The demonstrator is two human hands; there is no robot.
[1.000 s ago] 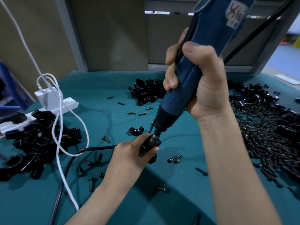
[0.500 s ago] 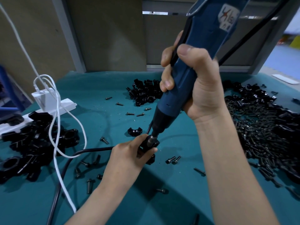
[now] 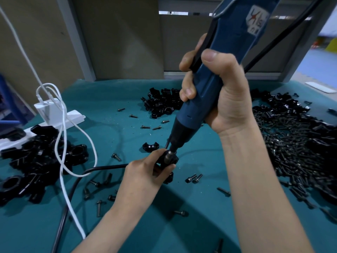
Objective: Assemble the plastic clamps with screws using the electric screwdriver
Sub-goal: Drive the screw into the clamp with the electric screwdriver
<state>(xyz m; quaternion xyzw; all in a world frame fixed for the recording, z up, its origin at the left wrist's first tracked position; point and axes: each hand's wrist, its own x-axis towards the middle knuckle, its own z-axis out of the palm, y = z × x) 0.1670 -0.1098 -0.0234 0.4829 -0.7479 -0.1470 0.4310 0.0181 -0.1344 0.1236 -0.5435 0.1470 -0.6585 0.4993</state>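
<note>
Near the middle of the surface [image 3: 113, 136], the left hand [image 3: 144, 172] pinches a black clamp [image 3: 168, 159] between thumb and fingers. The right hand [image 3: 222, 94] is wrapped tight round the blue electric screwdriver [image 3: 237, 42], tip seated in the clamp's top. I judge a screw is being driven; the screw itself is hidden.

Done: a pile of what look like joined clamps [image 3: 36, 161] by the left edge.

Left: loose clamp halves [image 3: 162, 105] toward the far edge and a big heap of screws [image 3: 291, 152] along the right edge — plenty remaining.

Writing: white sticker [image 3: 256, 21] on the screwdriver body — red mark, blue characters, unreadable.
</note>
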